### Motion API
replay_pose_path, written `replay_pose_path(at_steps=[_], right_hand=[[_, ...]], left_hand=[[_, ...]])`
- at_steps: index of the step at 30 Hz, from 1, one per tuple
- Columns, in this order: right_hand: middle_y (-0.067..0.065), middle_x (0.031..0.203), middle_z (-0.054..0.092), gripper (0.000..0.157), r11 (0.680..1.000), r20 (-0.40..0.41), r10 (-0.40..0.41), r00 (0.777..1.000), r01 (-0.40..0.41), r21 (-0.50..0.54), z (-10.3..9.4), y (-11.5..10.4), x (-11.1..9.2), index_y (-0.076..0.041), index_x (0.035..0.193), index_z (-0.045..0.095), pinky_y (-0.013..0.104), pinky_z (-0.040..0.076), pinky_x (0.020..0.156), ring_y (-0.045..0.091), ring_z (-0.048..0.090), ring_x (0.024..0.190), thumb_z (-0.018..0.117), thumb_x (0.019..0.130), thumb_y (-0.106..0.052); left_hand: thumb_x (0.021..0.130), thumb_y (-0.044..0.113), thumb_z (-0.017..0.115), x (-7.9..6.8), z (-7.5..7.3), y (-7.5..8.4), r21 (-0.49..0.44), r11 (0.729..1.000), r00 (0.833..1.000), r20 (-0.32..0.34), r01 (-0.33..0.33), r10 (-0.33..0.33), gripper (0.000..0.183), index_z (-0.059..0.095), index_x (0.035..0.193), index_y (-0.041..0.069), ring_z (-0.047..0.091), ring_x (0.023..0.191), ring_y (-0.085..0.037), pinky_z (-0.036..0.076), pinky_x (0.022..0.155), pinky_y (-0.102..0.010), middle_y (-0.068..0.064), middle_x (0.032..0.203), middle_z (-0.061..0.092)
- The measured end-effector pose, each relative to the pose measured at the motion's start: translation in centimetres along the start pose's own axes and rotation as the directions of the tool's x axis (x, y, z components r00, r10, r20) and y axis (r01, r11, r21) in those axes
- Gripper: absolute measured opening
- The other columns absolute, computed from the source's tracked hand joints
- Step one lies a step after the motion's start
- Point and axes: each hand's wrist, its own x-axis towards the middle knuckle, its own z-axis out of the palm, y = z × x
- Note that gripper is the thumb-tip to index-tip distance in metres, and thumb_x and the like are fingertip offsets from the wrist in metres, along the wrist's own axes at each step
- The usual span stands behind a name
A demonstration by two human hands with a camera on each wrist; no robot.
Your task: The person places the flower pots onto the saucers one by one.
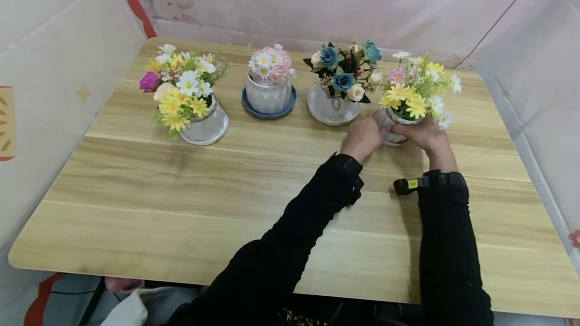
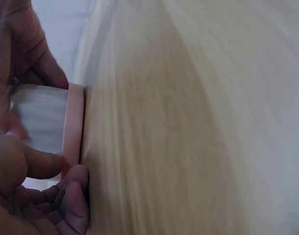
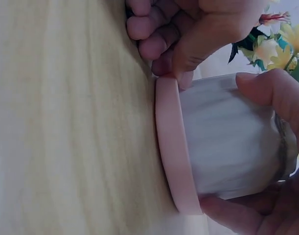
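Note:
At the right of the row, in the head view, stands a pot of yellow, white and pink flowers (image 1: pixel 414 95). Its pale grey-white pot (image 3: pixel 227 137) sits on a pink saucer (image 3: pixel 174 147), best seen in the right wrist view. My right hand (image 1: pixel 426 136) grips the pot, thumb on one side and fingers on the other. On the saucer's left edge, my left hand (image 1: pixel 361 137) pinches the rim between thumb and curled fingers. The left wrist view shows both hands at the pot, with the saucer's pink rim (image 2: pixel 73 122) against the tabletop.
Leftward along the table (image 1: pixel 190 205) stand a pot with blue and cream roses (image 1: pixel 343 80) on a white saucer, a pink-and-white flower pot (image 1: pixel 268 97) on a blue saucer, and a mixed yellow bouquet pot (image 1: pixel 178 94). Fabric walls (image 1: pixel 272 4) border the table.

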Motion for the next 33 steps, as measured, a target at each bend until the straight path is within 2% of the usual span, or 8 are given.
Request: replay_pose_path(at_steps=[3, 5, 7, 11, 16, 20, 27, 33], right_hand=[[0.021, 0.144, 0.029, 0.095, 1.0, -0.007, -0.005, 1.0, 0.005, -0.001, -0.1, -0.1, 0.5, -0.005, 0.148, 0.014, 0.044, 0.024, 0.105, 0.035, 0.028, 0.129, 0.074, 0.079, -0.029], [0.022, 0.142, 0.032, 0.093, 1.0, -0.011, 0.001, 1.0, -0.002, -0.016, -0.1, -0.2, 0.8, -0.003, 0.147, 0.017, 0.044, 0.026, 0.104, 0.036, 0.031, 0.127, 0.074, 0.079, -0.031], [0.024, 0.14, 0.034, 0.092, 1.0, -0.012, 0.011, 1.0, -0.012, -0.026, -0.1, -0.2, 1.0, 0.0, 0.146, 0.019, 0.045, 0.028, 0.103, 0.037, 0.032, 0.125, 0.074, 0.078, -0.032], [0.026, 0.137, 0.037, 0.092, 0.997, -0.013, 0.046, 0.999, -0.046, -0.055, -0.1, -0.2, 1.2, 0.005, 0.143, 0.023, 0.047, 0.031, 0.101, 0.038, 0.035, 0.122, 0.073, 0.078, -0.037], [0.026, 0.135, 0.039, 0.09, 0.997, -0.03, 0.044, 0.999, -0.046, -0.058, 0.0, 0.0, 1.1, 0.007, 0.141, 0.027, 0.046, 0.032, 0.1, 0.037, 0.038, 0.12, 0.073, 0.077, -0.036], [0.026, 0.136, 0.039, 0.089, 0.998, -0.028, 0.026, 0.999, -0.028, -0.054, 0.0, 0.0, 1.1, 0.006, 0.141, 0.026, 0.045, 0.032, 0.1, 0.037, 0.037, 0.121, 0.073, 0.078, -0.034], [0.029, 0.133, 0.04, 0.087, 0.997, -0.035, 0.029, 0.999, -0.031, -0.069, -0.1, 0.0, 1.1, 0.009, 0.139, 0.028, 0.045, 0.033, 0.099, 0.038, 0.039, 0.119, 0.073, 0.078, -0.034], [0.029, 0.133, 0.041, 0.085, 0.997, -0.051, 0.022, 0.998, -0.026, -0.074, -0.2, 0.1, 1.0, 0.009, 0.138, 0.029, 0.045, 0.033, 0.098, 0.038, 0.04, 0.118, 0.073, 0.077, -0.032]], left_hand=[[0.094, 0.02, 0.05, 0.0, 0.1, 0.3, -0.102, 0.99, 0.995, -0.004, 0.097, -0.098, 0.02, 0.061, 0.079, 0.013, 0.054, 0.085, -0.016, 0.045, 0.065, -0.031, -0.004, 0.102, 0.058], [0.095, 0.023, 0.05, 0.1, 0.2, 0.5, -0.129, 0.981, 0.99, 0.01, 0.144, -0.143, 0.02, 0.061, 0.081, 0.013, 0.053, 0.081, -0.016, 0.044, 0.062, -0.034, -0.003, 0.101, 0.057], [0.094, 0.025, 0.051, 0.2, 0.2, 0.6, -0.117, 0.981, 0.988, 0.02, 0.157, -0.155, 0.019, 0.062, 0.084, 0.013, 0.053, 0.081, -0.017, 0.045, 0.062, -0.035, -0.003, 0.101, 0.058], [0.091, 0.028, 0.055, 0.4, 0.3, 0.7, -0.079, 0.986, 0.988, 0.035, 0.15, -0.148, 0.018, 0.065, 0.088, 0.013, 0.056, 0.086, -0.017, 0.047, 0.067, -0.034, -0.002, 0.101, 0.059], [0.09, 0.03, 0.057, 0.6, 0.2, 0.8, -0.065, 0.986, 0.987, 0.052, 0.155, -0.152, 0.019, 0.066, 0.094, 0.014, 0.056, 0.089, -0.018, 0.047, 0.07, -0.034, -0.001, 0.102, 0.059], [0.09, 0.032, 0.058, 0.5, 0.2, 0.8, -0.075, 0.985, 0.987, 0.05, 0.159, -0.155, 0.02, 0.065, 0.095, 0.014, 0.056, 0.089, -0.018, 0.047, 0.069, -0.034, -0.001, 0.103, 0.06], [0.089, 0.029, 0.059, 0.1, 0.3, 0.8, -0.11, 0.983, 0.989, 0.06, 0.144, -0.138, 0.016, 0.065, 0.086, 0.014, 0.054, 0.08, -0.017, 0.045, 0.063, -0.034, -0.002, 0.099, 0.059], [0.087, 0.029, 0.061, 0.1, 0.4, 0.7, -0.122, 0.984, 0.991, 0.041, 0.133, -0.129, 0.016, 0.063, 0.09, 0.013, 0.055, 0.08, -0.018, 0.046, 0.063, -0.034, -0.002, 0.099, 0.06]])
